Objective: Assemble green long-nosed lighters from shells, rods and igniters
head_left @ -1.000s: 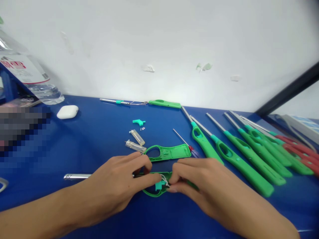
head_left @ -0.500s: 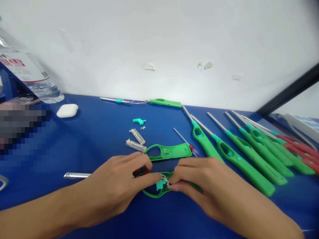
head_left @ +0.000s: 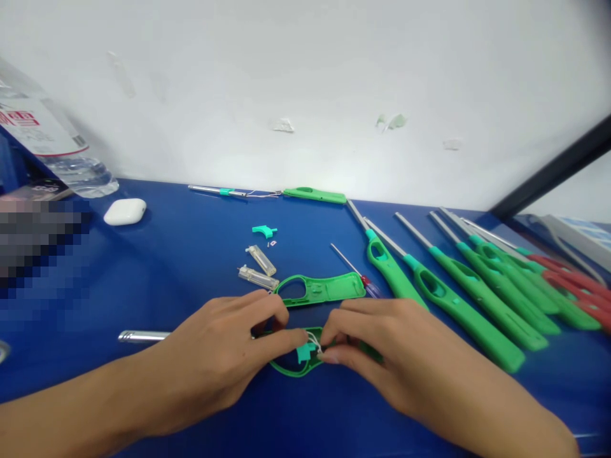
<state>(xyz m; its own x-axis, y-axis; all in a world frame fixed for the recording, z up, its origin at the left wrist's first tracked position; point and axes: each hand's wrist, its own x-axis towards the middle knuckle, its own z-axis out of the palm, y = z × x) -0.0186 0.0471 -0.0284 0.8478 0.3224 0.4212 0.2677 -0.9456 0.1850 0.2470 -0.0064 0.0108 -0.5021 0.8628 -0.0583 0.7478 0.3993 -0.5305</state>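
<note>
An opened green lighter housing half [head_left: 292, 373] lies on the blue table between my hands, with a teal trigger [head_left: 304, 353] and thin white wires [head_left: 315, 339] inside. My left hand [head_left: 224, 350] grips the housing around its left end, thumb beside the trigger. From under that hand a metal lighter tube [head_left: 143, 336] sticks out to the left. Thumb and fingers of my right hand [head_left: 382, 337] pinch the white wires at the housing's middle; the fingertips partly hide the spot. Just beyond lies the other green housing half [head_left: 338, 289], its inner side up.
Behind are two clear fuel tanks [head_left: 261, 259], a loose teal trigger [head_left: 264, 231] and a screwdriver [head_left: 363, 280]. Several green lighters [head_left: 470, 299] and red ones [head_left: 573, 280] line the right. A disassembled lighter [head_left: 315, 194] lies by the wall; a white case [head_left: 125, 212] and bottle [head_left: 81, 172] stand left.
The whole view has shifted slightly, so things sit a little further left. Both hands keep nearly the same hold, the right fingertips still at the wires.
</note>
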